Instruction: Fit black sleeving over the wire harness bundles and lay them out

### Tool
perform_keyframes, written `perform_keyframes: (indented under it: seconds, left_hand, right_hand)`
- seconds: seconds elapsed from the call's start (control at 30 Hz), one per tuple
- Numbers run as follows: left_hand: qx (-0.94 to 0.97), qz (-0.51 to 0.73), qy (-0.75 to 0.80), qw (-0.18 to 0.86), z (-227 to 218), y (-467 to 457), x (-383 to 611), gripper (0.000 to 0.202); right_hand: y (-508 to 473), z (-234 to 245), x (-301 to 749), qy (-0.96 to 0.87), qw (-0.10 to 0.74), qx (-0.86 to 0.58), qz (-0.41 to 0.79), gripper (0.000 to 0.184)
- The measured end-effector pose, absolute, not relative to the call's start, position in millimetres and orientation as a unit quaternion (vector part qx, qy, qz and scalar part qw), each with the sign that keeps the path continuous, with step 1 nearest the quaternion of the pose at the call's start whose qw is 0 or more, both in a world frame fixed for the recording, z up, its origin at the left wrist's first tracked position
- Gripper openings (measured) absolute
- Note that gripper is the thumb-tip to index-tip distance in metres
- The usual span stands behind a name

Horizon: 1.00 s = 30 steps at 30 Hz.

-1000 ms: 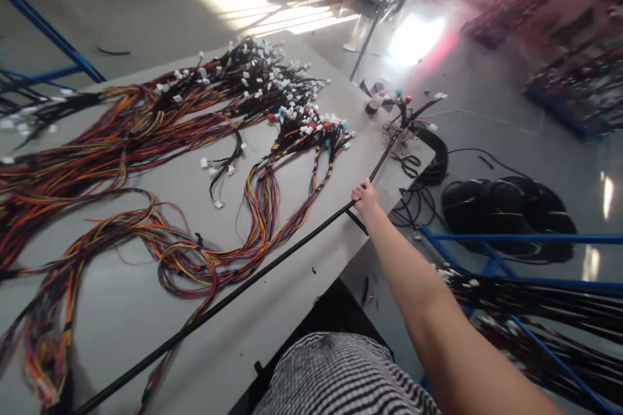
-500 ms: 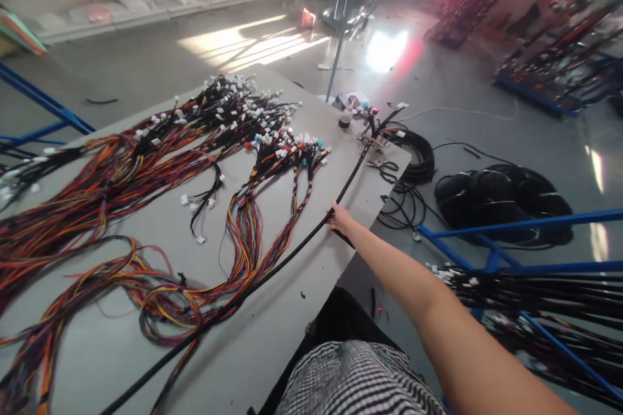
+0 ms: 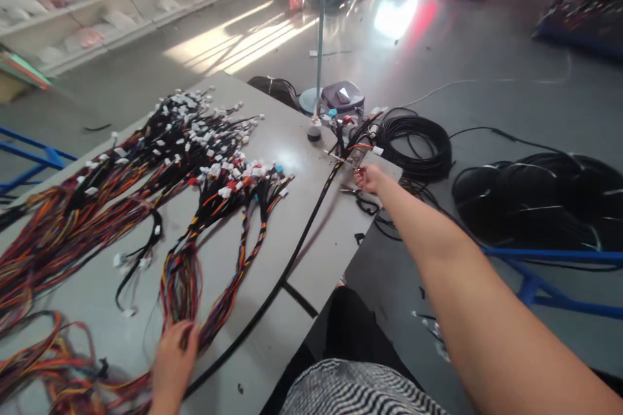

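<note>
While it curves along the near side of the table (image 3: 272, 347), the long black cable (image 3: 276, 292) looks smooth and slender, flecked with yellow toward its far end. There it splits into short dark branches tipped with blue, red and white connectors (image 3: 347, 120). A short black strip (image 3: 300, 300) meets it midway, reaching to the table's edge.

The right arm stretches forward, its elbow slightly bent, bringing the right hand (image 3: 368, 179) to just beside the branching end. Its fingers are curled inward; whether they grip anything is too small to tell. The left hand (image 3: 174, 360) is low at the near side, back upward, fingers bent over the multicoloured wires (image 3: 181, 285), close to the cable; whether they hold any, I cannot tell.
</note>
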<state>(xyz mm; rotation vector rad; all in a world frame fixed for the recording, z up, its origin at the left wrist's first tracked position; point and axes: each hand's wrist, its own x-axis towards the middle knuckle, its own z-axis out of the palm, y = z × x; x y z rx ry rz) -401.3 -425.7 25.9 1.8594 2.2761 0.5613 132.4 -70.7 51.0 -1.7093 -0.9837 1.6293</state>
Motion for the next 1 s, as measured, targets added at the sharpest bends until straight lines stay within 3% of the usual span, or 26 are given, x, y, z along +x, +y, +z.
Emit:
perform_keyframes:
  seconds: [0.1,0.27,0.47,0.6,0.67,0.73,0.8,1.0]
  left_hand:
    - [0.639,0.215,0.724,0.147,12.1,-321.2,-288.3,0.030]
    - [0.642,0.278,0.648,0.301,19.1,-162.7,-121.0,0.040]
    - [0.517,0.276,0.670,0.456,15.0,-33.1,-18.5,0.043]
    - [0.387,0.226,0.649,0.615,14.6,-1.2,1.0,0.052]
    - [0.366,0.231,0.625,0.650,16.0,0.7,2.3,0.055]
    - [0.350,0.239,0.623,0.657,16.2,-2.4,1.9,0.058]
    - [0.337,0.250,0.630,0.653,14.1,-8.1,0.5,0.060]
    - [0.291,0.317,0.593,0.681,4.7,-29.2,-15.1,0.054]
  right_hand:
    - [-56.7,37.5,144.0,-0.327,0.257,-0.600,0.683,0.030]
    - [-91.7,20.4,184.5,-0.318,0.261,-0.577,0.705,0.031]
    - [-202.2,-14.1,186.9,-0.460,0.083,-0.591,0.657,0.032]
    - [-196.5,-10.8,153.4,-0.603,-0.020,-0.668,0.435,0.033]
    - [-168.4,-5.3,156.4,-0.658,-0.006,-0.687,0.309,0.023]
    - [-142.1,-3.6,169.7,-0.705,0.034,-0.675,0.215,0.034]
    - [-129.6,-6.5,183.8,-0.735,0.036,-0.650,0.190,0.042]
    - [-166.9,-10.4,191.8,-0.696,-0.019,-0.682,0.225,0.032]
